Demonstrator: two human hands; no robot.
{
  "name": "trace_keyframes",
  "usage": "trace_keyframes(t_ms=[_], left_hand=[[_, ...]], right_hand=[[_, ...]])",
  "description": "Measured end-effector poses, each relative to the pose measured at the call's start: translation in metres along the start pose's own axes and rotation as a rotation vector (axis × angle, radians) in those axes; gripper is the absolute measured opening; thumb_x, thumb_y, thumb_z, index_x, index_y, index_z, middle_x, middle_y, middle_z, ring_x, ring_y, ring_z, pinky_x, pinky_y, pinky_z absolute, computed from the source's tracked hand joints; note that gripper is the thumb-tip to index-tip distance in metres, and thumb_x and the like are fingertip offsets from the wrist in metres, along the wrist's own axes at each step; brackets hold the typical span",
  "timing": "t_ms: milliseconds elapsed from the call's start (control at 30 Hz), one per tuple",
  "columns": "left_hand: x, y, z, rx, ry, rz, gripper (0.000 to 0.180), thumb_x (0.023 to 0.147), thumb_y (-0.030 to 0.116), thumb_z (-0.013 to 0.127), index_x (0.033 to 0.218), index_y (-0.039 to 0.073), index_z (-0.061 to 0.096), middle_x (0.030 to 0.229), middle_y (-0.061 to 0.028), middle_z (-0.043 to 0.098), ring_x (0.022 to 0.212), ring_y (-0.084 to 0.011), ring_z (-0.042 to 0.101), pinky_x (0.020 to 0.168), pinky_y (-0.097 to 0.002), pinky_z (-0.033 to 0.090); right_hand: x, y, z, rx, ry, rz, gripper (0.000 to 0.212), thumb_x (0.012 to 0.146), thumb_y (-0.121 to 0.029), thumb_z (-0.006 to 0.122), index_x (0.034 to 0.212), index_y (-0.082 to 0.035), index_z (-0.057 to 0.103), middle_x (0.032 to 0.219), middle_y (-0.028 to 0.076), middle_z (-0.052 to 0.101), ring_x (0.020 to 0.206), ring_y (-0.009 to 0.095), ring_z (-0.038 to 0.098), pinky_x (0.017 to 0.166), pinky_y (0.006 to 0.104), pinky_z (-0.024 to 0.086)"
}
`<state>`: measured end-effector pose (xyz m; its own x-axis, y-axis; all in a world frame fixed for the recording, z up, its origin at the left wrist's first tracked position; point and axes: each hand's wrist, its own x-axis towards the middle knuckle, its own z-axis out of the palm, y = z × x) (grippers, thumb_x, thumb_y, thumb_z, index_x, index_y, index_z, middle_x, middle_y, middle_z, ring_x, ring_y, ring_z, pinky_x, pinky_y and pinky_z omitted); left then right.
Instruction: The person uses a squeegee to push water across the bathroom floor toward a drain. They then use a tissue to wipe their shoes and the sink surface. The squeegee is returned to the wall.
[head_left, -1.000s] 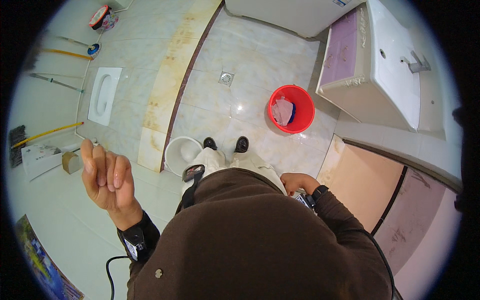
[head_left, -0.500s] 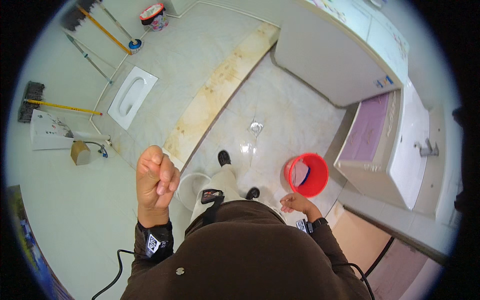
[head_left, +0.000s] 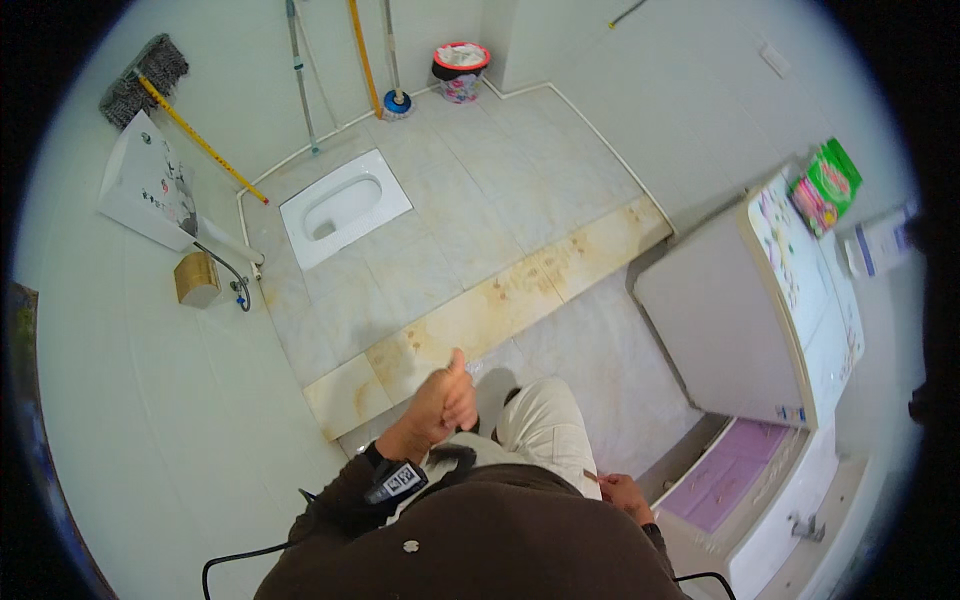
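My left hand is held in front of my body, above the stained step. Its fingers are curled in and the thumb points up; nothing shows in the grip. Low by my right thigh is my right hand, fingers loosely bent and apart, close to the light trousers. No held thing can be made out there, though its far side is hidden. Past the step, a white squat toilet is set into the raised tiled floor.
Against the far wall lean a blue-headed brush and other poles, beside a lined waste bin. A mop hangs left, above a white cistern. At right stand a washing machine and a purple-fronted sink cabinet.
My view has swung right and toward the squat toilet, and one leg has come forward. The red bucket has left view. My left hand has turned, its thumb now up.
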<state>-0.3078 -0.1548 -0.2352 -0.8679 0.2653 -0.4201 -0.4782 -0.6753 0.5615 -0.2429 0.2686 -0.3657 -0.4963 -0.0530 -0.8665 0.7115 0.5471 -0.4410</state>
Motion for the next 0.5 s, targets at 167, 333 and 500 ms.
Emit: trace_keyframes(t_ms=[167, 333, 500], left_hand=[[0.067, 0.043, -0.002, 0.163, 0.000, 0.011, 0.030, 0.084, 0.019, 0.056, 0.060, 0.012, 0.039, 0.048, 0.0028, 0.038, 0.042, -0.0090, 0.037, 0.049, -0.0249, 0.039], [0.154, 0.101, -0.023, 0.289, 0.051, -0.048, 0.014, 0.079, 0.014, 0.061, 0.073, 0.004, 0.052, 0.062, -0.0021, 0.054, 0.052, -0.0084, 0.046, 0.051, -0.0235, 0.039], [0.182, 0.137, -0.090, 0.536, 0.456, -0.173, 0.020, 0.084, 0.019, 0.055, 0.086, 0.000, 0.058, 0.082, -0.0111, 0.066, 0.061, -0.0101, 0.054, 0.058, -0.0240, 0.047]], right_hand=[[0.057, -0.087, -0.032, -0.124, -0.071, 0.045, 0.022, 0.083, -0.015, 0.056, 0.094, 0.003, 0.062, 0.073, 0.006, 0.062, 0.060, 0.013, 0.057, 0.056, 0.0269, 0.049], [0.145, -0.197, -0.073, 0.003, -0.282, 0.011, 0.029, 0.082, -0.026, 0.061, 0.089, 0.001, 0.063, 0.074, 0.009, 0.063, 0.060, 0.015, 0.060, 0.057, 0.0293, 0.051], [0.247, -0.341, -0.101, -0.238, -0.443, 0.008, 0.026, 0.084, -0.023, 0.058, 0.088, 0.002, 0.060, 0.072, 0.012, 0.064, 0.060, 0.016, 0.061, 0.052, 0.0272, 0.049]])
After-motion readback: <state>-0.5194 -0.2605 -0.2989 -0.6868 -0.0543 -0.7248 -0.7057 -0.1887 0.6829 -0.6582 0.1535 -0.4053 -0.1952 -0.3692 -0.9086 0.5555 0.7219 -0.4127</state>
